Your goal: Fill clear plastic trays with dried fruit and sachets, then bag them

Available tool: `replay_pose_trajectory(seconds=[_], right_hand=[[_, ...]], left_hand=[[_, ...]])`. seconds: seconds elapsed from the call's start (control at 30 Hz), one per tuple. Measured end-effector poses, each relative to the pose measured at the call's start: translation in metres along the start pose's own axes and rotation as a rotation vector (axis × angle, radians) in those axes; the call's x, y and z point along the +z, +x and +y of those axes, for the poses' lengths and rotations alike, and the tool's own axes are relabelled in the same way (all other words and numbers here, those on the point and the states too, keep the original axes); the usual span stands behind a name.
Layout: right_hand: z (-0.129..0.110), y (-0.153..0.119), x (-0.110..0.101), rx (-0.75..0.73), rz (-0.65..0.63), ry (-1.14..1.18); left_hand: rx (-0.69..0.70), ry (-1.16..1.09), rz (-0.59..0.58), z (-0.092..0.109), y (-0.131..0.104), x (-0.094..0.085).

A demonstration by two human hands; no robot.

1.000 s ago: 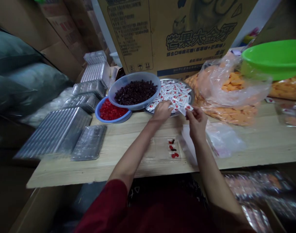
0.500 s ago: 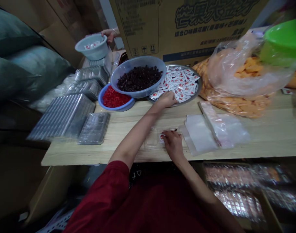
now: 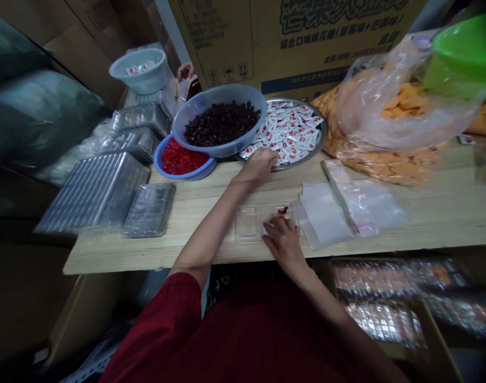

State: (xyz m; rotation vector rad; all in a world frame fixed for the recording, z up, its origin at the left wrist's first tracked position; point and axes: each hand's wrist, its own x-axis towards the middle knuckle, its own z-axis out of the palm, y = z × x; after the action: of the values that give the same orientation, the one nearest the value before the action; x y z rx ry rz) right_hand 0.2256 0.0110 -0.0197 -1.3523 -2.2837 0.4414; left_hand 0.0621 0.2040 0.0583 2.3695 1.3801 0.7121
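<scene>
1. Head view: the right hand bends over the clear tray on the near surface; its fingers appear pinched on a white packet, partly hidden.
2. Beyond it, the left hand meets the near edge of the round metal tray of printed packets; its fingers are curled, their hold undeterminable.
3. Step in hand, as judged: seating the packet while reaching for another.
4. The next move calls for parting the right fingers without disturbing the red and dark pieces.
</scene>
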Motion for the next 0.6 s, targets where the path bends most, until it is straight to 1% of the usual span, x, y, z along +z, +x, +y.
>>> replay_pose_trajectory(seconds=[0.07,0.1,0.13,0.17,0.23,0.3,0.37,0.43,0.53,0.6], right_hand=[[0.0,-0.005,-0.001,-0.026,-0.02,0.037],[0.001,-0.007,-0.001,-0.038,-0.016,0.064],[0.002,-0.01,0.0,-0.048,-0.007,0.086],[0.003,-0.012,0.0,-0.056,0.001,0.099],[0.004,-0.017,0.001,-0.063,0.0,0.088],[0.005,-0.02,0.002,-0.065,-0.011,0.051],[0.006,-0.022,0.002,-0.068,-0.007,0.012],[0.006,-0.023,0.001,-0.061,0.017,-0.015],[0.006,-0.022,0.002,-0.056,0.046,-0.029],[0.005,-0.021,0.003,-0.075,0.049,-0.031]], left_hand=[[-0.065,-0.08,0.154,0.007,-0.022,-0.004],[-0.105,-0.135,0.198,0.012,-0.037,-0.004],[-0.15,-0.189,0.209,0.017,-0.052,-0.003],[-0.193,-0.231,0.191,0.021,-0.069,0.0],[-0.271,-0.264,0.117,0.029,-0.099,0.011],[-0.331,-0.238,0.052,0.032,-0.122,0.026],[-0.338,-0.158,0.031,0.033,-0.135,0.041],[-0.313,-0.042,0.064,0.032,-0.141,0.052],[-0.312,0.058,0.149,0.031,-0.145,0.06],[-0.321,0.048,0.142,0.032,-0.149,0.062]])
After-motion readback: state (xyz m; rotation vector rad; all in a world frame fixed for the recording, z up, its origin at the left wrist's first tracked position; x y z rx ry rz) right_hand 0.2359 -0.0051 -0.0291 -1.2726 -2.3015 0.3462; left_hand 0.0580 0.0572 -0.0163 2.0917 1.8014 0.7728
